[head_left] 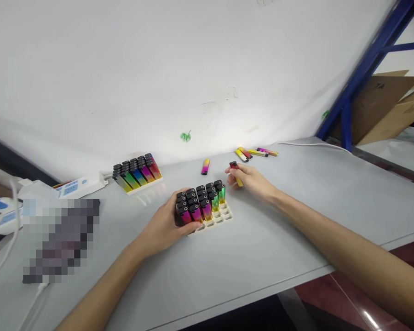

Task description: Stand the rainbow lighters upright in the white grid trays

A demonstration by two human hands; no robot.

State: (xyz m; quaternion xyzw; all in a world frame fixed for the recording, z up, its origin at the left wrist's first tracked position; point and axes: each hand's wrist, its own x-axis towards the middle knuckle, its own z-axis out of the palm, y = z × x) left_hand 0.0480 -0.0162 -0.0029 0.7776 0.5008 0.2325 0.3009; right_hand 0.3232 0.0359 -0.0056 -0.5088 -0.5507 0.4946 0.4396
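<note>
Around the left side of a cream slotted tray (224, 216) curls my left hand (167, 225), its thumb along the front by the lighters. Upright lighters (206, 209) with black tops, magenta, gold and green, fill much of that tray; several slots at its front right hold nothing. Just right of the tray, my right hand (246, 179) grips a red and yellow lighter (239, 182), black top up. A single magenta and yellow lighter (206, 166) lies on the table behind the tray. Further back, several loose lighters (243, 154) lie near the wall.
A second tray (146, 187) full of upright lighters stands at the back left. White power strips (77, 188) and a blurred-out dark object (64, 241) with a white cable lie on the left. A blue metal frame (347, 110) and cardboard boxes (386, 101) stand at right.
</note>
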